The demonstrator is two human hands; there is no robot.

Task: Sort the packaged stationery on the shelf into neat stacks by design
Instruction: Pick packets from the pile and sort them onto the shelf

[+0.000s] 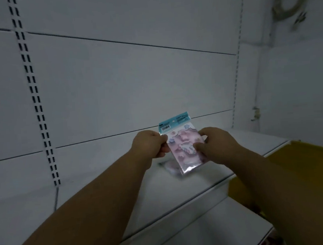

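The left hand (pixel 152 144) pinches the left edge of a packet (pixel 184 147), thumb and curled fingers closed on its side, while the right hand (pixel 213 143) holds the right edge with its thumb laid across the pink front. Between them the packet stands almost upright, tilted a little to the left, its lower corner down at or just above the white shelf (pixel 107 183), toward the far middle of the shelf and in front of the back panel (pixel 116 83). It is a clear glossy sleeve with a teal header strip (pixel 174 121) carrying a barcode, and a pink and lilac printed card inside. Just to its near left, a blurred second packet (pixel 169 166) seems to lie flat on the shelf; its design cannot be made out. The packet looks light and thin, probably stiff enough from the card to keep its shape, but the film is likely slick, so a pinch on the two long edges, as now, should give the surest hold; gripping the header alone might let it swing or crease. To the near right a yellow bin (pixel 294 172) sits beside the shelf, and a coil of cable (pixel 289 0) hangs on the far right wall.
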